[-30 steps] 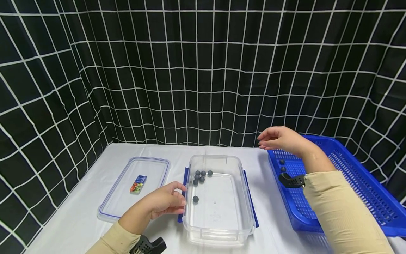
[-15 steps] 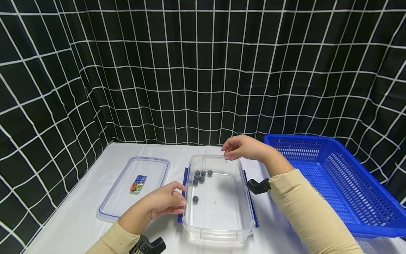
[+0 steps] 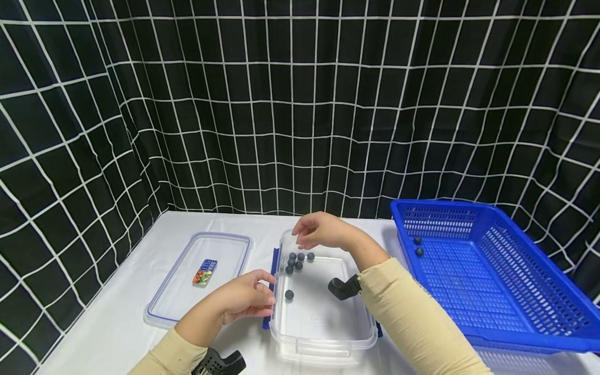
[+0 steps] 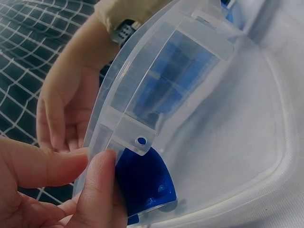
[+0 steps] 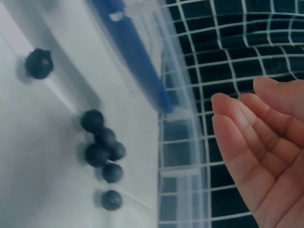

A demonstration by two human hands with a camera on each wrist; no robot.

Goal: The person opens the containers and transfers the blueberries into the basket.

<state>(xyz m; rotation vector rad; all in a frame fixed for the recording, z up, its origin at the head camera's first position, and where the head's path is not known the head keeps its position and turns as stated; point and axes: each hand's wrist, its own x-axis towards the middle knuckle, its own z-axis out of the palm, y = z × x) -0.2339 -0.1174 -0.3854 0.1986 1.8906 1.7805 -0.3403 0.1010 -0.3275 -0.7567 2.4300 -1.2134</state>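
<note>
A clear plastic food container [image 3: 323, 341] with blue side clips stands lidless at the middle of the table. Several small dark balls [image 3: 299, 265] lie in its far left part, and a single ball [image 3: 289, 295] sits nearer. My left hand [image 3: 248, 296] holds the container's left rim between thumb and fingers, beside a blue clip [image 4: 145, 183] in the left wrist view. Above the container's far end, over the ball cluster, hovers my right hand [image 3: 323, 230]. Its fingers [image 5: 237, 142] are loosely bent with a gap to the thumb, and nothing shows between them.
A blue perforated basket [image 3: 478, 281] stands at the right, with two dark balls [image 3: 419, 246] near its left wall. The clear lid [image 3: 175, 304], bearing a colourful label [image 3: 204, 273], lies flat at the left. A black gridded curtain [image 3: 300, 130] hangs behind the white table.
My right hand has travelled left, from beside the blue basket to above the far end of the container. The left hand, container and balls have stayed in place.
</note>
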